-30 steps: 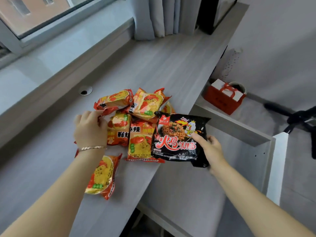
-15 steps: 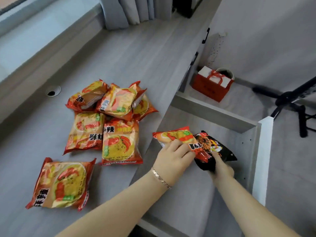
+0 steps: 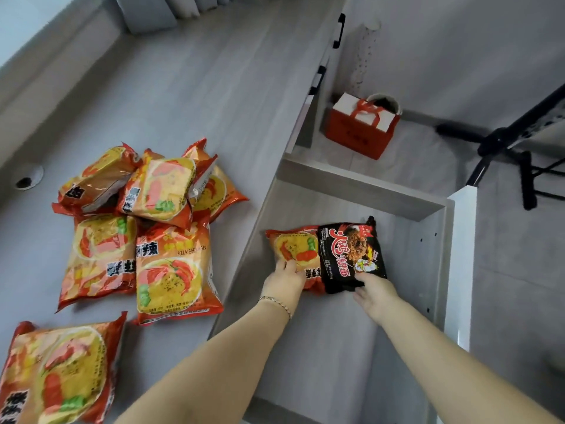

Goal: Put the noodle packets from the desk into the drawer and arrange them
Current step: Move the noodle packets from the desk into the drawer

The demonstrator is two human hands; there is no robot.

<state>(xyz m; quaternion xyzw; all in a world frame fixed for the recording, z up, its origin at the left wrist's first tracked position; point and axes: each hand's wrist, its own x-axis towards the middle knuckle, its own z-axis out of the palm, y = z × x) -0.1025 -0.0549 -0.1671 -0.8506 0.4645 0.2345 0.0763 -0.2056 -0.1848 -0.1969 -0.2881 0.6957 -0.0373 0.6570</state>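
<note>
Soft, even daylight fills the scene, brightest toward the upper left of the frame. Shadows are faint and diffuse, with pale glare on the glossy orange packets point(image 3: 171, 270) on the table point(image 3: 214, 87). Straight edges bow near the borders from wide-angle distortion, and detail is slightly smeared throughout

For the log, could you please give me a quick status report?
Left hand on orange packet, right hand on black packet. Both packets side by side in drawer. Six orange packets left on desk. Nothing obstructing.
</note>
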